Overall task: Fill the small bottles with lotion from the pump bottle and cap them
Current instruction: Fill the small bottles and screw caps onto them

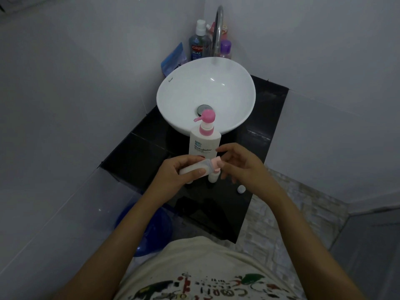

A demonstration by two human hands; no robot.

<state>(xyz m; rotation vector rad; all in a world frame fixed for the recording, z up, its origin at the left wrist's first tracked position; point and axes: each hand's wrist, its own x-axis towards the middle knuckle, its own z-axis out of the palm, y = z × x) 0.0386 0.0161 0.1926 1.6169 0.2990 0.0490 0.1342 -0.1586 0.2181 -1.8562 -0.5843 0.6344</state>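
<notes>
Head camera: the left hand (173,169) is wrapped around a small white plastic bottle (195,167) lying almost level, its neck pointing toward 3 o'clock. The right hand (240,167) sits just beside it at 3 o'clock, its fingertips (220,162) pinching the pale pink cap (217,163) on that neck, the other fingers spread loosely. Directly under the hands a second small white bottle (212,177) stands upright on the glossy black tiled counter (134,152). A small white round cap (241,189) lies alone on the counter at 5 o'clock from the right hand, close to the counter's right edge. At 12 o'clock, just behind the hands, stands the tall white pump bottle with a pink pump head (205,137), its nozzle turned to 9 o'clock. Behind it rests the smooth round white ceramic basin (173,92), taking up most of the counter's width; bare black tile shows to its left. A curved chrome tap (218,29) rises at the basin's far rim.
</notes>
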